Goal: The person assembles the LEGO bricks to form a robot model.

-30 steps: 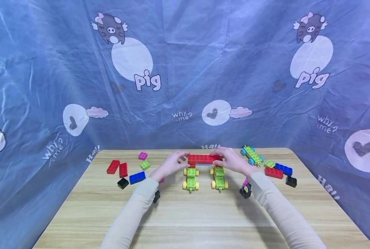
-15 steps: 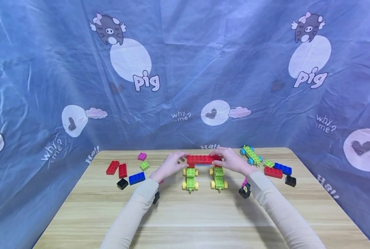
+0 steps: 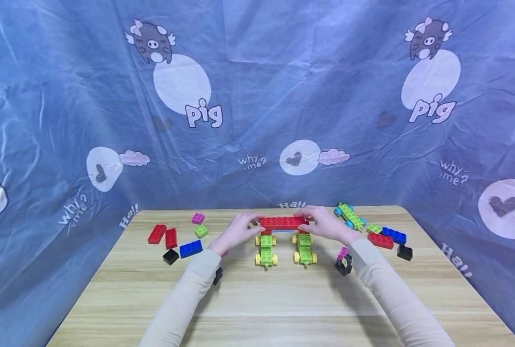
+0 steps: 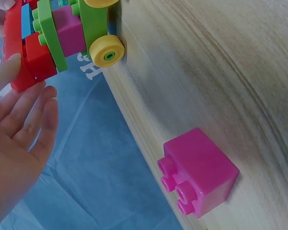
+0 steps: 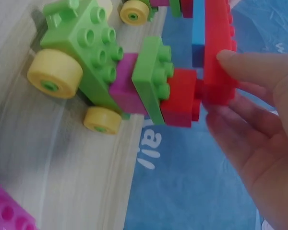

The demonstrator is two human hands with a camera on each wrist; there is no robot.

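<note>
A long red beam of toy building bricks (image 3: 282, 223) bridges two green wheeled bases, the left base (image 3: 266, 253) and the right base (image 3: 304, 250), both with yellow wheels. Under each end of the beam stand a red brick (image 5: 178, 98), a thin green brick (image 5: 151, 79) and a magenta brick (image 5: 127, 85). A blue brick (image 5: 198, 36) lies against the beam's underside between them. My left hand (image 3: 238, 231) pinches the beam's left end between thumb and fingers. At the other end, my right hand (image 3: 324, 224) grips the beam, its thumb on the near side.
Loose red bricks (image 3: 157, 233), a blue brick (image 3: 191, 248) and a black brick (image 3: 170, 256) lie left. On the right are a green base with blue wheels (image 3: 349, 216), another red brick (image 3: 380, 240) and a black brick (image 3: 405, 252). A magenta brick (image 4: 201, 170) lies near my left wrist.
My right hand has slid slightly right toward the beam's end, uncovering more of its top. My left thumb has come down onto the beam's left end. The wheeled bases stay almost in place.
</note>
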